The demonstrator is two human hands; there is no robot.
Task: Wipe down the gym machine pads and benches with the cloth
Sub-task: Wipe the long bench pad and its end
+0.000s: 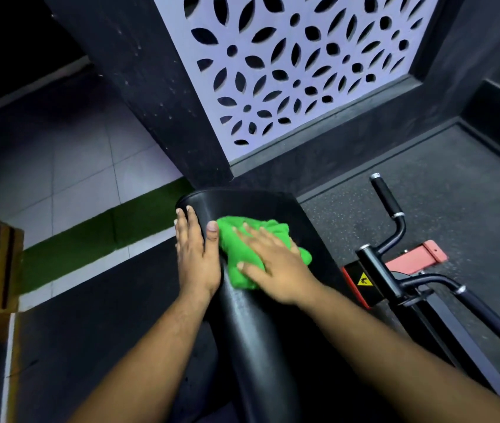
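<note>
Two hands on pad: left flat-fingered along its left edge, right spread flat over cloth; bunched cloth may slide off the curved top

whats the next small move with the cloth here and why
Probably slide the right hand and the green cloth toward the pad's near end. The cloth sits near the far end under flat fingers, the left hand steadies the pad's side, and the near stretch lies uncovered.
</note>
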